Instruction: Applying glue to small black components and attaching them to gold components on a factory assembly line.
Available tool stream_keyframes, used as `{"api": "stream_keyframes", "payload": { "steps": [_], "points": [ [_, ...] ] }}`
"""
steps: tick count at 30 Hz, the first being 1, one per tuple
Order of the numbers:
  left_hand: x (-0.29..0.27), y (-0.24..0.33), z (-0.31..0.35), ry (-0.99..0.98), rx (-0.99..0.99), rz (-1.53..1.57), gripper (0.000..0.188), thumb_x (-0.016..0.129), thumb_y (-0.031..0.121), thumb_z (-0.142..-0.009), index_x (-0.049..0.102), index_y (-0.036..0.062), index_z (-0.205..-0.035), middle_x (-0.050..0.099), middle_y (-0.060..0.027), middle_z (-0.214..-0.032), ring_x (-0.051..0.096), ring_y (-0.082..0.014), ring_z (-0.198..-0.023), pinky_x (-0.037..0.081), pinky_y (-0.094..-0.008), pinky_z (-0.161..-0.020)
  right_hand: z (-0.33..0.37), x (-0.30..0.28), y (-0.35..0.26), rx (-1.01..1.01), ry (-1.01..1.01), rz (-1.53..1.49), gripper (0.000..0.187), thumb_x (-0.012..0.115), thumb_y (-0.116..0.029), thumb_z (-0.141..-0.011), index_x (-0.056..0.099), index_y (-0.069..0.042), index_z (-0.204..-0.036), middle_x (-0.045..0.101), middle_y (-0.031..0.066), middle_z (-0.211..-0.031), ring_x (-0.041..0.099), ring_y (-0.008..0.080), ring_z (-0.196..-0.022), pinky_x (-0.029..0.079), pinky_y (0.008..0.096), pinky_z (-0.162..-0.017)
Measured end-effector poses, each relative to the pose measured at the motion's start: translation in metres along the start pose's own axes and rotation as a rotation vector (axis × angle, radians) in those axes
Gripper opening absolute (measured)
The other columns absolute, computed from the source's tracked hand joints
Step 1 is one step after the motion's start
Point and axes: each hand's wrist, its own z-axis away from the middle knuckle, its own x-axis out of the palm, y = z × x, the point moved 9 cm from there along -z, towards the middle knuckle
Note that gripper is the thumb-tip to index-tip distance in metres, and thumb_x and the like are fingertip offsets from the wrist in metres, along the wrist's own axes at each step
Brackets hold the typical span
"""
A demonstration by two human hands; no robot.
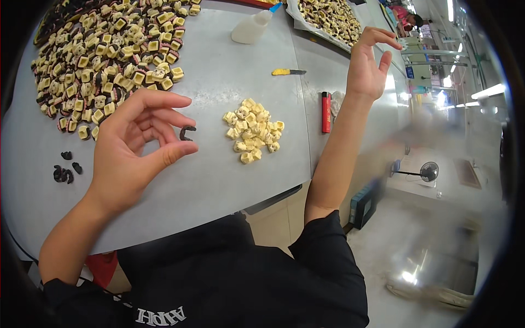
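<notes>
Between the thumb and a finger of my left hand [131, 142] is a small black C-shaped piece [187, 133]. My right hand [371, 68] is raised at the far right side of the table, by a tray of small pieces [333, 24]; its thumb and fingers are apart and nothing shows in them. A small pile of cream-coloured, hollow plastic-looking pieces [253, 130] lies on the table between my arms. Several loose black curved pieces [64, 174] lie to the left of my left wrist.
A large heap of cream pieces with dark and pink parts [109, 60] covers the far left of the grey table [219, 186]. A white bottle with a blue tip [251, 28], a yellow-handled blade [288, 71] and a red box-like stick [326, 112] lie beyond and right. Another person [404, 19] is far right.
</notes>
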Motion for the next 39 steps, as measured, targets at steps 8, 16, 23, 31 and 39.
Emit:
{"api": "stream_keyframes", "payload": {
  "steps": [8, 16, 23, 31, 39],
  "points": [
    [-0.004, -0.001, 0.000, 0.025, -0.022, -0.027, 0.041, 0.071, -0.003, -0.071, 0.055, 0.0020, -0.108, 0.061, -0.0067, -0.093, 0.054, -0.0054, -0.071, 0.043, -0.0187, -0.067, 0.059, -0.013, 0.103, 0.817, -0.868, 1.719, 0.016, 0.064, -0.017, -0.082, 0.058, -0.003, -0.087, 0.054, 0.0035, -0.082, 0.048, 0.0147, -0.070, 0.041, 0.0277, -0.064],
    [-0.002, 0.000, 0.000, -0.024, -0.017, -0.002, 0.043, 0.070, -0.007, -0.070, 0.053, -0.0008, -0.110, 0.060, -0.0086, -0.094, 0.053, -0.0054, -0.070, 0.045, -0.0201, -0.071, 0.077, -0.083, 0.141, 1.081, -0.854, 2.279, 0.016, 0.070, 0.000, -0.072, 0.064, -0.002, -0.086, 0.058, 0.0036, -0.085, 0.051, 0.0150, -0.077, 0.041, 0.0264, -0.065],
    [-0.002, 0.005, 0.001, -0.033, 0.076, -0.024, 0.038, 0.070, -0.006, -0.072, 0.055, 0.0000, -0.106, 0.059, -0.0086, -0.096, 0.054, -0.0058, -0.069, 0.045, -0.0197, -0.068, 0.083, -0.091, 0.146, 1.088, -0.838, 2.295, 0.017, 0.068, -0.004, -0.074, 0.061, -0.003, -0.089, 0.059, 0.0041, -0.086, 0.054, 0.0174, -0.076, 0.044, 0.0286, -0.068],
    [-0.014, 0.026, 0.009, 0.146, 0.319, -0.219, 0.025, 0.073, 0.002, -0.071, 0.061, 0.0036, -0.093, 0.060, -0.0039, -0.088, 0.057, -0.0069, -0.063, 0.041, -0.0180, -0.051, 0.074, -0.083, 0.147, 0.913, -0.696, 2.114, 0.020, 0.065, 0.000, -0.076, 0.060, 0.002, -0.096, 0.057, 0.0066, -0.085, 0.054, 0.0142, -0.079, 0.045, 0.0262, -0.070],
    [-0.019, 0.032, 0.010, 0.200, 0.409, -0.233, 0.018, 0.074, 0.001, -0.071, 0.062, 0.0045, -0.084, 0.060, -0.0035, -0.084, 0.058, -0.0079, -0.066, 0.040, -0.0177, -0.046, 0.068, -0.080, 0.155, 0.655, -0.519, 1.843, 0.017, 0.065, -0.002, -0.078, 0.063, 0.005, -0.093, 0.059, 0.0142, -0.092, 0.060, 0.0193, -0.083, 0.052, 0.0291, -0.074]
  ]
}}
